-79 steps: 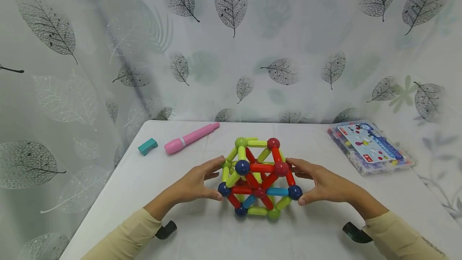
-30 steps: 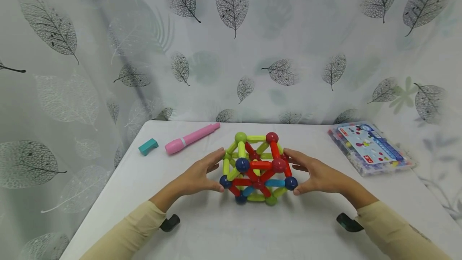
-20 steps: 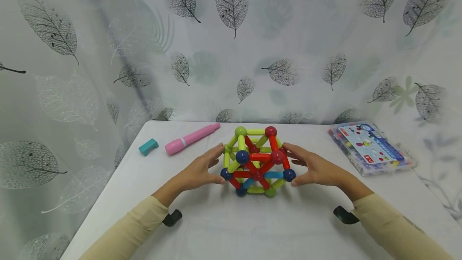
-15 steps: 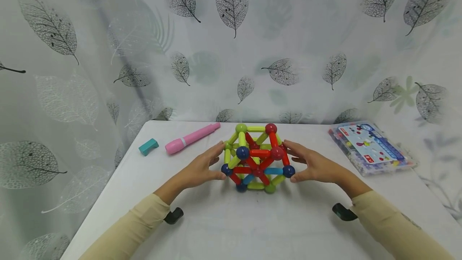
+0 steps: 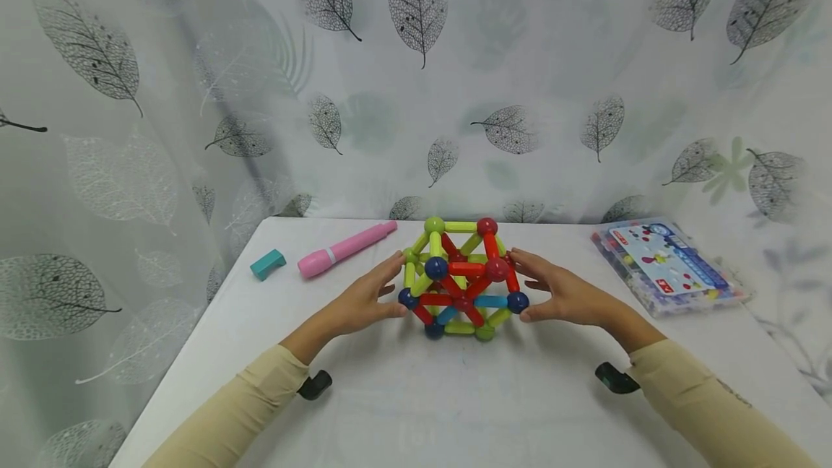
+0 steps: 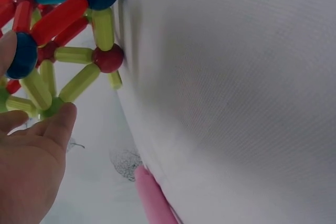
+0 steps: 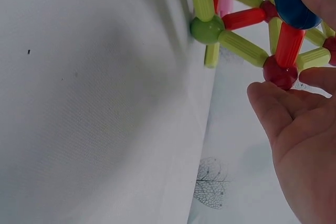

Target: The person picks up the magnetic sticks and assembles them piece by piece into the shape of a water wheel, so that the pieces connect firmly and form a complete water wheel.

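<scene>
A cage-like structure of magnetic balls and rods (image 5: pixel 463 302) in red, lime green and blue is between both hands at mid-table in the head view. My left hand (image 5: pixel 360 303) grips its left side. In the left wrist view, the thumb lies at a dark blue ball (image 6: pixel 22 56) and the fingertips touch a green ball (image 6: pixel 52 107). My right hand (image 5: pixel 565 298) grips the opposite side. Its thumb rests on a blue ball (image 7: pixel 296 4), and fingers meet a red ball (image 7: pixel 280 72) in the right wrist view. Whether the base touches the table is unclear.
A pink tapered stick (image 5: pixel 347 248) with a pale band lies at the back left, beside a small teal block (image 5: pixel 267 263). A clear plastic case (image 5: pixel 666 266) of colourful pieces sits at the far right. Behind the white table (image 5: pixel 448 410) hangs a leaf-patterned curtain (image 5: pixel 416 92).
Both hands have moved the magnetic ball-and-rod structure away from me, toward the back of the table. Their grip looks the same. The pink stick, teal block and case have stayed put.
</scene>
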`<state>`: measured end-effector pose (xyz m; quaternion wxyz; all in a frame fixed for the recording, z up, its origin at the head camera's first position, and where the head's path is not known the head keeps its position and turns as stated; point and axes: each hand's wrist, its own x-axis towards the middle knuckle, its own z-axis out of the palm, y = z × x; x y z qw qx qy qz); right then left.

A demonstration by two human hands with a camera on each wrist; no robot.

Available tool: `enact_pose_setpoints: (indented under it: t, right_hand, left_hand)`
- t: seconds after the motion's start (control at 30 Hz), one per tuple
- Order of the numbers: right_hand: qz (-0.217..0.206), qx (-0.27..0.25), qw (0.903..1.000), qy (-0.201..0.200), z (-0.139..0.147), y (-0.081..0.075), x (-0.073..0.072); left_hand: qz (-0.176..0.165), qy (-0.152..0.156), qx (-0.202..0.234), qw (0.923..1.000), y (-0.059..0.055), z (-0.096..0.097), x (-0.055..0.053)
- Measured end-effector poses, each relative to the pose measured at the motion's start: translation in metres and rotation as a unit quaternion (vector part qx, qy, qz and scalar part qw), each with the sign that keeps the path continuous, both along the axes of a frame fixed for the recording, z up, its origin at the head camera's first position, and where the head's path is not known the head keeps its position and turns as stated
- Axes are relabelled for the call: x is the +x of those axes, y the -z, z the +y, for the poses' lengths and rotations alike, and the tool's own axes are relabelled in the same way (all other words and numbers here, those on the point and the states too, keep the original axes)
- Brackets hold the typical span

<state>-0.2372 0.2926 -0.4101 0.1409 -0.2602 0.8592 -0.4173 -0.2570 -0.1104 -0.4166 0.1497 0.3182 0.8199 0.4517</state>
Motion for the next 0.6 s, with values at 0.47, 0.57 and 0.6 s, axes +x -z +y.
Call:
enact_pose_setpoints:
  t: [0.47,0.57,0.6]
  right_hand:
    - [0.046,0.033,0.9984,0.010,-0.0006,0.0014,0.0044]
    - [0.047,0.033,0.9983,0.011,-0.0013,0.0003,0.0054]
    - [0.046,0.032,0.9984,0.011,-0.0015,0.0000,0.0057]
  left_hand:
    - [0.009,-0.012,-0.005,0.9999,-0.0007,-0.0002,0.0059]
    - [0.015,-0.014,-0.006,0.9998,0.0001,0.0000,0.0065]
    - [0.017,-0.015,-0.006,0.9997,0.0004,0.0000,0.0066]
